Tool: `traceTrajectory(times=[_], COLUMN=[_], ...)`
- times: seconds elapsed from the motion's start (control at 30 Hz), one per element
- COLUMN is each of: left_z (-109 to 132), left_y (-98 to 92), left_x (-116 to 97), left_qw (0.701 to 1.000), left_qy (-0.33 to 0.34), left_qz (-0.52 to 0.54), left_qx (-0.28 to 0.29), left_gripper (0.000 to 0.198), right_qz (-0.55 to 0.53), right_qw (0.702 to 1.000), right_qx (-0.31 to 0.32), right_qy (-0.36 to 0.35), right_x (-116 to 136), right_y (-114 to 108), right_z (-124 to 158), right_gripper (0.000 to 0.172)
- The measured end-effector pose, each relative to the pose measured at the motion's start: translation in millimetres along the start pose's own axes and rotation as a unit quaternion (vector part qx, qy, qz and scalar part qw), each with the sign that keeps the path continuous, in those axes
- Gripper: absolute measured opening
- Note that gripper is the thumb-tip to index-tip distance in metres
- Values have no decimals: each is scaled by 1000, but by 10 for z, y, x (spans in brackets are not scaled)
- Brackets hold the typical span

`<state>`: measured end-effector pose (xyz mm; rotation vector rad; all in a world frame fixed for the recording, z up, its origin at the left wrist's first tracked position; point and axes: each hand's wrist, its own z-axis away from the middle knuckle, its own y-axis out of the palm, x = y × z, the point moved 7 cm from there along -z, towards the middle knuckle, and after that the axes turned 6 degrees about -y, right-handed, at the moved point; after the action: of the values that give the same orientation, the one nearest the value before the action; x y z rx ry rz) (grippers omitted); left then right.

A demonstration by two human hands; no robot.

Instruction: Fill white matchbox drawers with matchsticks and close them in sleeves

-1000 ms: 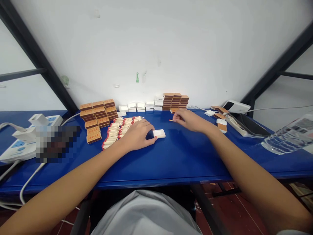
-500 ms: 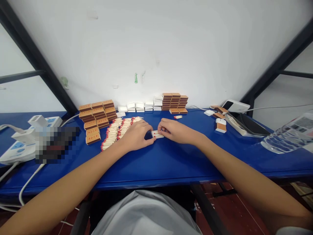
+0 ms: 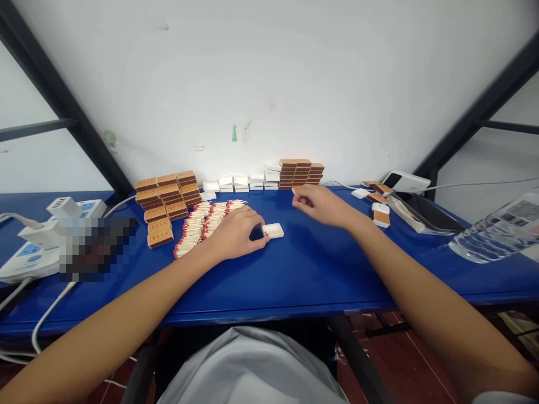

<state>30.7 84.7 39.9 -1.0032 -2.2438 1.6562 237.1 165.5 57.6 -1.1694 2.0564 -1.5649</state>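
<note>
My left hand grips the left end of a white inner matchbox tray between thumb and fingers. A few matches with red heads lie in this tray, which rests on the blue table. Further back and to the right is my right hand, its fingers curled together just in front of the stacked boxes. It covers the spot of a small loose bunch of matches, and I cannot make out what its fingertips hold. Beside my left hand, rows of loose matches spread over the table, partly under the wrist.
Brown matchboxes are stacked at the left, with more brown boxes against the wall. White trays line the wall between them. Power strips sit far left; a phone-like slab and plastic bottle lie right.
My right hand has left the tray and moved back and right to the small bunch of matches. The left hand stays on the tray, whose matches now show.
</note>
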Motion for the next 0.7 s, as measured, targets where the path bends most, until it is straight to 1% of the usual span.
traceTrajectory(times=[0.07,0.13,0.23,0.3,0.37,0.53,0.7], left_z=[3,5,5,5,5,8,10], left_y=[0,1,2,-1,-5,-6,0], left_x=[-13,-22,-24,-25,-32,-41,-31], left_qw=[1000,1000,1000,1000,1000,1000,1000], left_qy=[3,7,7,6,8,8,6], left_qz=[3,4,4,2,2,0,-3], left_qx=[3,6,8,8,9,12,12], left_gripper=[19,19,19,19,19,20,21], right_qz=[45,64,56,41,29,15,15], right_qw=[998,996,996,996,996,998,997], right_qx=[-2,2,26,41,43,25,42], right_qy=[36,63,66,64,69,52,65], right_x=[-331,-608,-834,-898,-934,-936,-968], right_y=[-71,-93,-21,55,110,154,194], right_z=[32,68,95,96,91,68,74], right_gripper=[18,17,17,18,19,19,23])
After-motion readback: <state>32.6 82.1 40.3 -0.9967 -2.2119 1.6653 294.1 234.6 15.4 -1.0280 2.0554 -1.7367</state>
